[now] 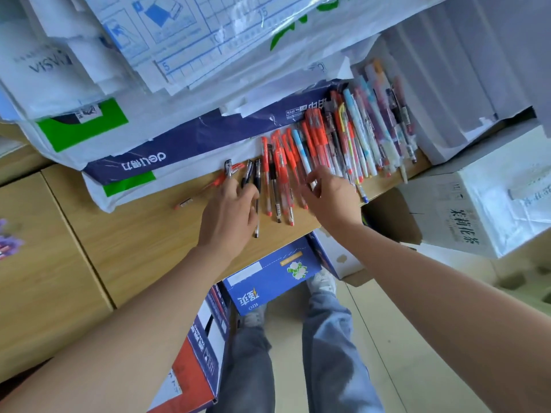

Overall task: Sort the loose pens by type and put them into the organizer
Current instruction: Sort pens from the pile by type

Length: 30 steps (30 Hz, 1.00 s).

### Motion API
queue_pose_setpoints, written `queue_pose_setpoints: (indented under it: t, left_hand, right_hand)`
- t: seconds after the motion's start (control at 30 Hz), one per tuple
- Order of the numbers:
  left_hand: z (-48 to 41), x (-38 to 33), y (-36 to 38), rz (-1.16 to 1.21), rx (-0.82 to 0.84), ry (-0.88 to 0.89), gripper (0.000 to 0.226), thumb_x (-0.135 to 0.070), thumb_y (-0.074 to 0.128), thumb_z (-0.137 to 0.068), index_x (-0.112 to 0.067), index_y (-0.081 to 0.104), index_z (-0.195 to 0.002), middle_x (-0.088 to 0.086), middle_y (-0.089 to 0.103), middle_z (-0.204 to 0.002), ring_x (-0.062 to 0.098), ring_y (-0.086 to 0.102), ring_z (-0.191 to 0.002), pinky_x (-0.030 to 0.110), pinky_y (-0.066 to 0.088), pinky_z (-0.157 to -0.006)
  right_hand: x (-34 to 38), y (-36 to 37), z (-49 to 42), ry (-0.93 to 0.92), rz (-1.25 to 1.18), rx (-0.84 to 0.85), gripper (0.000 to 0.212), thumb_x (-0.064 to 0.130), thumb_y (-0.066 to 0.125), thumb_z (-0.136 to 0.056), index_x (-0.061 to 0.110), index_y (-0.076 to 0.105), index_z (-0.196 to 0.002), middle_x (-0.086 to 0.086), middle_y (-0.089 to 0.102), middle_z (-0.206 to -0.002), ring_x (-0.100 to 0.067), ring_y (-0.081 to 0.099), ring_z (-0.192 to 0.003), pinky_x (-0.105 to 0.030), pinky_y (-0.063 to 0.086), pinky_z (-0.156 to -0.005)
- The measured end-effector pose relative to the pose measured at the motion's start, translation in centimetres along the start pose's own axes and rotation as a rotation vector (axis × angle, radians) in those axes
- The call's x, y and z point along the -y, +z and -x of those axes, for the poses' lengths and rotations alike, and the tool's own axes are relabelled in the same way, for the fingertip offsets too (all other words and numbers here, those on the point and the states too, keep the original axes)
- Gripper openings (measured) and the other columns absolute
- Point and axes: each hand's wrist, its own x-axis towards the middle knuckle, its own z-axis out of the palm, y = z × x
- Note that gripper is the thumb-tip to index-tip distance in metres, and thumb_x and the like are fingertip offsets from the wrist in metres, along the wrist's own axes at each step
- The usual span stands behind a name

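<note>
Many loose pens lie side by side on the wooden desk (pixel 143 239). Red-capped pens (pixel 313 135) fill the middle and pale patterned pens (pixel 375 120) lie at the right. My left hand (pixel 229 216) lies over the black-capped pens (pixel 253 174) at the left end of the row, fingers curled on them. My right hand (pixel 331 195) reaches into the red pens, its fingertips pinching one. A single red pen (pixel 205 186) lies apart to the left. No organizer is in view.
Paper reams in blue, white and green wrappers (pixel 140 162) and plastic sleeves are stacked behind the pens. White boxes (pixel 477 210) stand at the right. Blue and red cartons (pixel 268 278) sit on the floor by my legs, under the desk edge.
</note>
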Motion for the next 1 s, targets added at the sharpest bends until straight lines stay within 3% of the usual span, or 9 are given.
queue_pose_setpoints:
  t: [0.17, 0.27, 0.4, 0.53, 0.7, 0.77, 0.83, 0.9, 1.0]
  left_hand:
    - [-2.5, -4.1, 0.4, 0.029, -0.025, 0.081, 0.040, -0.014, 0.061, -0.086, -0.025, 0.055, -0.124, 0.005, 0.044, -0.107, 0.020, 0.048, -0.088, 0.029, 0.047, -0.063]
    - [-3.7, -6.4, 1.2, -0.022, -0.005, 0.106, 0.049, -0.019, 0.060, -0.088, -0.030, 0.049, -0.134, 0.005, 0.042, -0.109, 0.020, 0.047, -0.092, 0.032, 0.047, -0.072]
    - [-4.8, -7.9, 1.8, -0.068, 0.028, 0.004, 0.052, -0.022, 0.058, -0.088, -0.031, 0.042, -0.137, 0.006, 0.040, -0.113, 0.023, 0.047, -0.098, 0.038, 0.049, -0.083]
    - [-5.5, -8.9, 1.2, -0.063, -0.016, -0.072, 0.044, -0.018, 0.059, -0.088, -0.022, 0.051, -0.131, 0.009, 0.044, -0.112, 0.025, 0.051, -0.094, 0.036, 0.046, -0.074]
    - [-7.6, -11.8, 0.7, 0.030, 0.019, -0.050, 0.035, -0.022, 0.053, -0.094, -0.021, 0.048, -0.128, 0.004, 0.049, -0.113, 0.019, 0.055, -0.087, 0.028, 0.042, -0.063]
    - [-8.3, -12.8, 0.5, 0.127, 0.010, -0.111, 0.025, -0.023, 0.052, -0.095, -0.019, 0.051, -0.120, 0.001, 0.055, -0.110, 0.017, 0.058, -0.083, 0.030, 0.048, -0.061]
    - [-8.9, -13.3, 0.6, 0.132, -0.045, -0.207, 0.014, -0.022, 0.051, -0.095, -0.015, 0.052, -0.107, 0.000, 0.058, -0.098, 0.016, 0.056, -0.070, 0.028, 0.043, -0.050]
    - [-9.1, -13.2, 0.7, 0.051, -0.066, -0.339, 0.016, -0.025, 0.051, -0.096, -0.010, 0.051, -0.103, 0.003, 0.062, -0.085, 0.018, 0.054, -0.060, 0.026, 0.031, -0.042]
    - [-9.0, -12.6, 1.3, -0.058, 0.019, -0.457, 0.033, -0.042, 0.055, -0.093, -0.009, 0.058, -0.095, 0.005, 0.065, -0.077, 0.026, 0.063, -0.065, 0.026, 0.038, -0.049]
  right_hand:
    - [-3.3, -3.1, -1.9, -0.003, 0.060, -0.041, 0.023, 0.031, 0.055, -0.094, 0.017, 0.051, -0.112, -0.001, 0.065, -0.072, -0.022, 0.060, -0.064, -0.032, 0.048, -0.053]
    - [-4.9, -4.5, -2.9, -0.019, 0.083, -0.032, 0.026, 0.027, 0.056, -0.093, 0.018, 0.048, -0.116, 0.001, 0.065, -0.072, -0.021, 0.059, -0.063, -0.031, 0.047, -0.052]
    - [-6.8, -6.1, -4.3, -0.020, 0.046, -0.073, 0.030, 0.031, 0.054, -0.094, 0.017, 0.044, -0.119, 0.000, 0.064, -0.073, -0.021, 0.057, -0.062, -0.033, 0.048, -0.052]
    - [-8.1, -7.3, -5.6, -0.010, 0.082, -0.043, 0.027, 0.030, 0.055, -0.093, 0.016, 0.049, -0.116, -0.002, 0.065, -0.077, -0.022, 0.059, -0.065, -0.027, 0.043, -0.054]
    - [-8.6, -7.9, -7.3, -0.006, 0.131, 0.014, 0.019, 0.032, 0.059, -0.091, 0.014, 0.059, -0.096, -0.002, 0.066, -0.080, -0.022, 0.061, -0.069, -0.025, 0.041, -0.052]
    - [-8.6, -8.2, -7.6, -0.036, 0.146, 0.042, 0.019, 0.031, 0.062, -0.088, 0.013, 0.060, -0.092, -0.003, 0.065, -0.077, -0.022, 0.059, -0.067, -0.025, 0.042, -0.053]
    - [-8.7, -8.7, -7.8, -0.043, 0.085, 0.037, 0.018, 0.029, 0.063, -0.083, 0.012, 0.058, -0.085, -0.003, 0.062, -0.070, -0.020, 0.056, -0.060, -0.024, 0.040, -0.050]
    - [-9.1, -9.3, -7.8, -0.038, -0.039, 0.006, 0.016, 0.023, 0.061, -0.079, 0.011, 0.051, -0.077, -0.002, 0.054, -0.060, -0.016, 0.049, -0.051, -0.023, 0.036, -0.046]
    - [-10.0, -10.1, -7.9, -0.075, -0.170, 0.062, 0.012, 0.016, 0.059, -0.079, 0.011, 0.048, -0.079, 0.000, 0.048, -0.056, -0.011, 0.041, -0.046, -0.022, 0.036, -0.045]
